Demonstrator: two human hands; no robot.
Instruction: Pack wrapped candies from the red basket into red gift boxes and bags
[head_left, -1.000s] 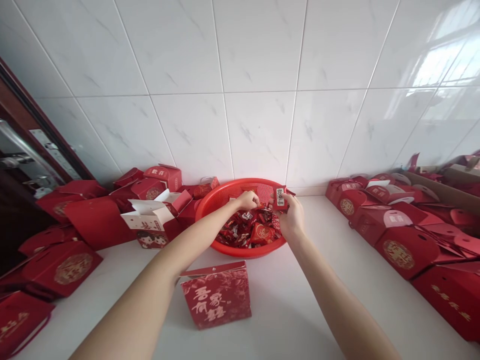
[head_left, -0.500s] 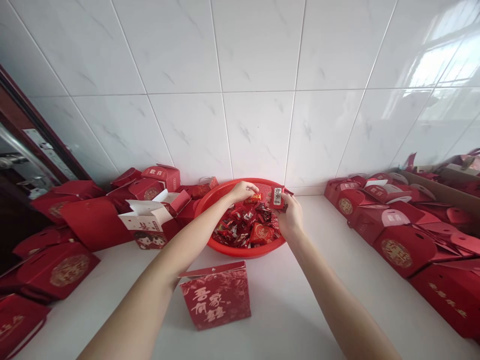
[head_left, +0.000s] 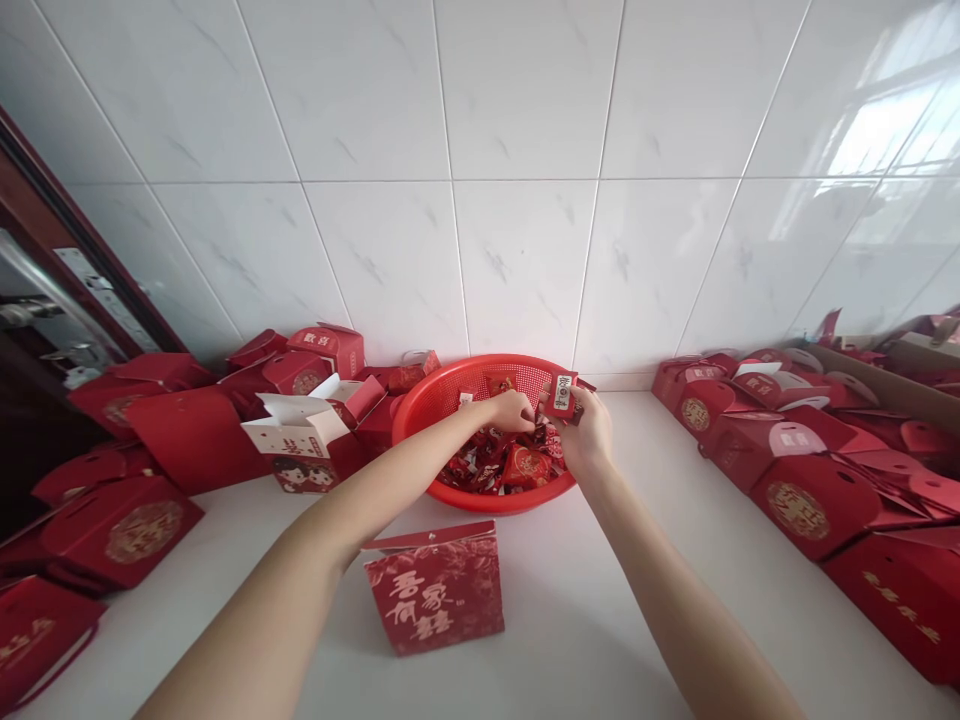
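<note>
A red plastic basket (head_left: pixel 411 432) holds a heap of wrapped candies (head_left: pixel 480 464), mostly red. My left hand (head_left: pixel 514 410) is down among them with its fingers curled together; what they pinch, if anything, is hidden. Close by, over the basket's right side, my right hand (head_left: pixel 589 432) is closed around a small red candy packet (head_left: pixel 560 394) with a pale label. Other red wrappers show behind that packet in the same hand. In front of the basket, under my left forearm, stands a red gift box (head_left: pixel 439 592) with white characters.
Red gift boxes (head_left: pixel 142 525) crowd the left side, with an open white-and-red box (head_left: pixel 304 455) among them. More red boxes (head_left: pixel 795 495) line the right, beside a brown carton (head_left: pixel 885 372). A tiled wall (head_left: pixel 517 260) rises behind the white counter (head_left: pixel 577 610).
My left hand has moved right and lower into the candies, nearer my right hand, and its fingers have curled in. My right hand still holds the packet. The view has shifted slightly.
</note>
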